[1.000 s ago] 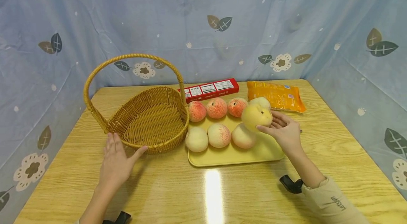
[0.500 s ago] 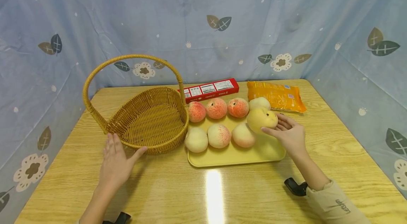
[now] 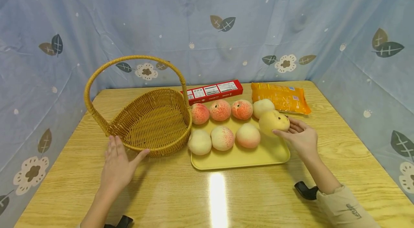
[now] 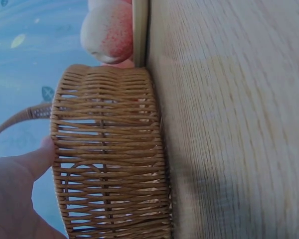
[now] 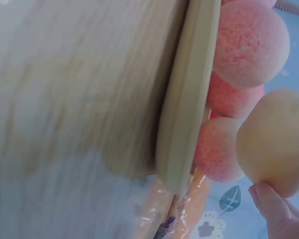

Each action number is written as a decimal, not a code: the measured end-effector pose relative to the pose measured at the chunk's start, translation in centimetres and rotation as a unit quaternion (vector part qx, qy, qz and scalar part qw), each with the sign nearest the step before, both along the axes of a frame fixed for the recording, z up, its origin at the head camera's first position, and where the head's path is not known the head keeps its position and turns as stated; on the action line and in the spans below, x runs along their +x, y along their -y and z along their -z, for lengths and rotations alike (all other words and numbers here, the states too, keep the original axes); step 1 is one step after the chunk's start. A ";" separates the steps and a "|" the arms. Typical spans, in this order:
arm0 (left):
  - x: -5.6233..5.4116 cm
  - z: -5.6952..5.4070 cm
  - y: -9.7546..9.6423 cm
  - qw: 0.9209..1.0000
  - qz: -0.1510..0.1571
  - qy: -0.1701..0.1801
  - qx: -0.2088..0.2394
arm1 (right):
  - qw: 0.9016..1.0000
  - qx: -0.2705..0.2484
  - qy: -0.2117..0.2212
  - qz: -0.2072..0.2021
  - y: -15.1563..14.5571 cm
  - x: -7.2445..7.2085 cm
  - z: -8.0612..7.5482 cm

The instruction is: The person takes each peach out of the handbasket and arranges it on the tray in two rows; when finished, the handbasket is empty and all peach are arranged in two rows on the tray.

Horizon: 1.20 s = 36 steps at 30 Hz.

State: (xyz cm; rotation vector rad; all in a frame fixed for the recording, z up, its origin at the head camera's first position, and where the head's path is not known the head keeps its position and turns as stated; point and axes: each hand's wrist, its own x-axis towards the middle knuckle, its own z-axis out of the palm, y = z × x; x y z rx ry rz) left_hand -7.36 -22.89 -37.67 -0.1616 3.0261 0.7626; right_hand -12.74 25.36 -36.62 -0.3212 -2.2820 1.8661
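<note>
A pale yellow peach (image 3: pixel 274 122) is in my right hand (image 3: pixel 302 138), pinched between thumb and fingers over the right end of the yellow tray (image 3: pixel 239 161). In the right wrist view the thumb presses the side of this peach (image 5: pixel 276 142), which is apart from the tray. Several peaches, among them a white-and-pink peach (image 3: pixel 248 135) and a red peach (image 3: pixel 242 109), lie in two rows on the tray. My left hand (image 3: pixel 118 167), fingers straight and thumb spread, rests at the near rim of a bare-bottomed wicker basket (image 3: pixel 155 123). The left wrist view shows the thumb touching the basket's rim.
Behind the tray lie a red box (image 3: pixel 213 91) and an orange plastic packet (image 3: pixel 280 97). The basket's tall handle (image 3: pixel 136 57) arches up at the left, and its right side stands close to the tray. A blue patterned curtain (image 3: pixel 194 23) surrounds the wooden table (image 3: pixel 181 192).
My right hand has moved right and slightly down with the yellow peach, uncovering more of the white peach behind it. The left hand and basket have stayed still.
</note>
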 end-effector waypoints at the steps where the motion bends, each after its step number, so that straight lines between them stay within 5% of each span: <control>1: 0.0 0.0 0.0 1.000 0.001 0.000 0.000 | 1.000 0.005 0.001 0.000 -0.1 0.0 0.1; 7: 0.0 -0.1 -0.1 1.000 -0.002 0.002 0.002 | 0.992 0.122 0.001 -0.021 -0.5 0.1 0.7; 16: 0.1 -0.1 -0.1 1.000 0.000 -0.008 0.003 | 0.954 0.290 0.020 -0.069 -1.0 0.2 1.1; 22: 0.1 -0.1 0.0 1.000 0.000 -0.007 0.000 | 0.936 0.333 0.039 -0.109 -1.0 0.3 0.4; 36: 0.0 0.0 0.1 1.000 0.004 -0.002 -0.001 | 0.919 0.354 0.032 -0.172 -1.3 0.0 0.6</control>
